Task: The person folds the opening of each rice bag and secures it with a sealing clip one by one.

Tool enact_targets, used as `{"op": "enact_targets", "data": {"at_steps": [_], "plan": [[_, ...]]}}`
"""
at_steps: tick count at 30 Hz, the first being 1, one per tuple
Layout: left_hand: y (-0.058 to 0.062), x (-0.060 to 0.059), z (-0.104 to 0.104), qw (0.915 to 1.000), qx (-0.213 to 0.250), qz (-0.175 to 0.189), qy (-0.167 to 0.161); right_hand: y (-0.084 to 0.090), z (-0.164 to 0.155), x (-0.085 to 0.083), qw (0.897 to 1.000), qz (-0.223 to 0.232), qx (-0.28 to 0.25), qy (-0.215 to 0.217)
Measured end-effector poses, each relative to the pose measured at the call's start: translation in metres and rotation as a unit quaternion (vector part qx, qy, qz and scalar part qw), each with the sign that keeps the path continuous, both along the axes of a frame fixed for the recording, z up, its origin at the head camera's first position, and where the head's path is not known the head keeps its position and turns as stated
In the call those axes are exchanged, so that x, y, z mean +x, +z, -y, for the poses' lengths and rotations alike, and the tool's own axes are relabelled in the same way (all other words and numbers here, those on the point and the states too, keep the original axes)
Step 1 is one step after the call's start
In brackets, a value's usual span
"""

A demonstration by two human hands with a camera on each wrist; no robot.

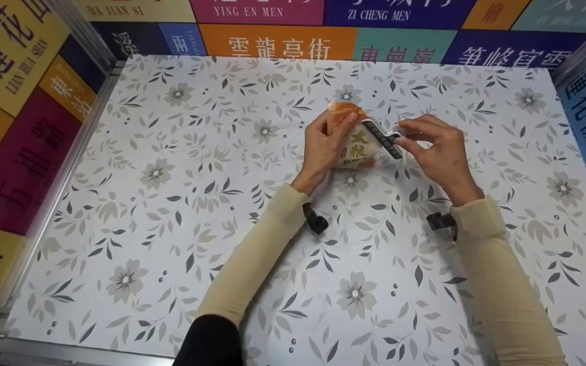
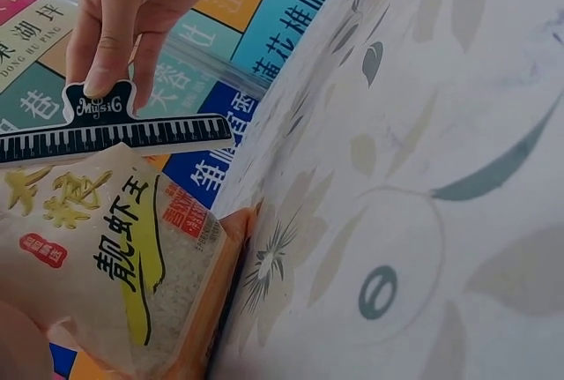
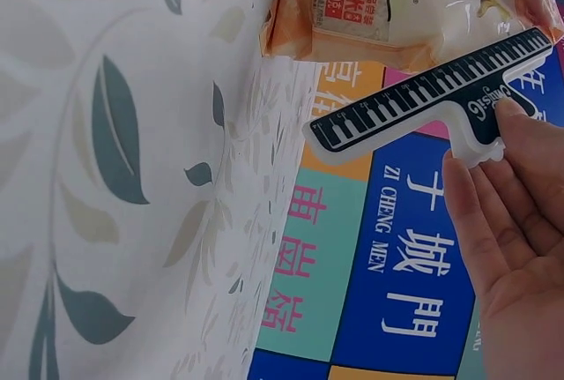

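Counter (image 1: pixel 171 203) covered in white cloth printed with grey leaves and flowers, walled at 9, 12 and 3 o'clock by panels of coloured sign blocks (image 1: pixel 277 48). Small clear plastic rice packet with orange edges and yellow-black lettering (image 1: pixel 356 145) sits just above counter centre, toward 12 o'clock. Left hand (image 1: pixel 323 145) grips the packet's 9 o'clock side, fingers curled round it. Black-and-white plastic bag clip with piano-key print (image 1: pixel 383 139) lies across the packet's 3 o'clock edge, touching it. Right hand (image 1: pixel 438 147) pinches the clip's handle between thumb and fingers.
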State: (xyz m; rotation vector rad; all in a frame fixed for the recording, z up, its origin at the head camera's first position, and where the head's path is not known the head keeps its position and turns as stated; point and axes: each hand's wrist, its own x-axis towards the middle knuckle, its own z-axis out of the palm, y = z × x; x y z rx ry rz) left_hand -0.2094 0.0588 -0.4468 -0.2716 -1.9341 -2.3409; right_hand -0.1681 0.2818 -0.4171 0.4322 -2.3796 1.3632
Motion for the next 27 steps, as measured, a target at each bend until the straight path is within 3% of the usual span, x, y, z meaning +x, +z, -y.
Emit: {"op": "enact_targets", "data": {"at_steps": [13,27], "plan": [[0.0022,0.0066,-0.0057,0.9988,0.033,0.002,0.037,-0.0038,0.0002,-0.0004,1.0,-0.019,-0.002,-0.005],[0.0024,0.0033,-0.0035,0.9982,0.051,-0.021,0.022,-0.0062,0.0024,-0.0043,0.999,-0.038,-0.018,-0.018]]}}
